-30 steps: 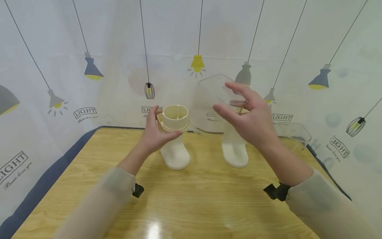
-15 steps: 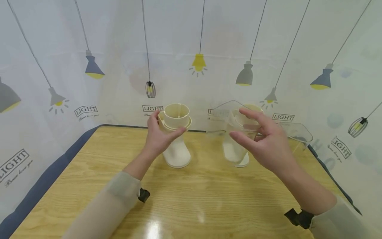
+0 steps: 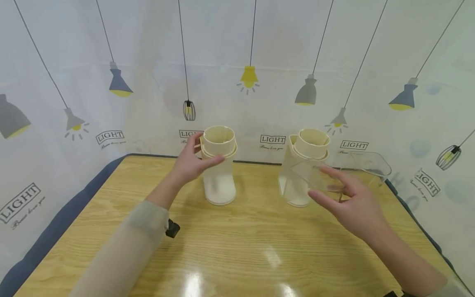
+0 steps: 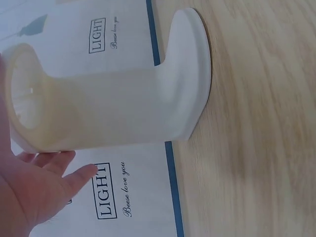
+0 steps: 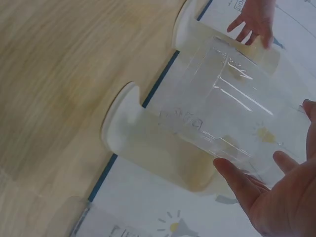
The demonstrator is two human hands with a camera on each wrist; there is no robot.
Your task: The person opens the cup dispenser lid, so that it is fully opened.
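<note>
Two cream plastic stands, each with a round open collar on top and a flat rounded foot, stand upright on the table. My left hand lies beside the upper part of the left stand. Its fingers are spread near the collar and the thumb reaches in front; whether they touch cannot be told. My right hand holds a clear plastic container between thumb and fingers. In the head view, the container is in front of the right stand and partly overlaps it.
Another clear plastic piece is at the back right corner of the wooden table. A white cloth backdrop printed with lamps rises behind the table's dark blue-edged far side.
My right hand has come down and to the right with the clear container, from the backdrop area to in front of the right stand. The left hand stays by its stand, thumb slightly shifted.
</note>
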